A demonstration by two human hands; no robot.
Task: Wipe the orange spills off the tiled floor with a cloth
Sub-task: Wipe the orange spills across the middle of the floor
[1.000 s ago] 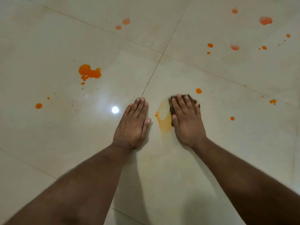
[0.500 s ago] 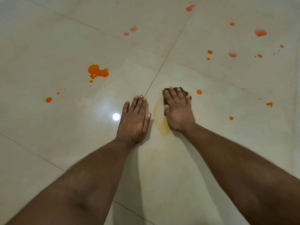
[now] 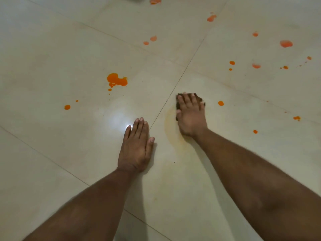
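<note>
My right hand lies flat with straight fingers on a dark brown cloth, pressing it onto the cream tiled floor. Only the cloth's far and left edges show past the fingers. A pale orange smear curves on the tile just left of that hand. My left hand rests flat on the floor, fingers straight, apart from the cloth. A large orange spill sits to the far left of the cloth. A small orange drop lies just right of the cloth.
Several orange drops dot the tiles: two at the left, a pair at the back, and many at the far right, including a bigger pinkish blot. Grout lines cross near the cloth. A bright light reflection sits beside my left fingers.
My right hand has pushed the cloth forward, away from me, and the thick orange patch beside it has thinned to a faint smear. My left hand has stayed flat on the floor.
</note>
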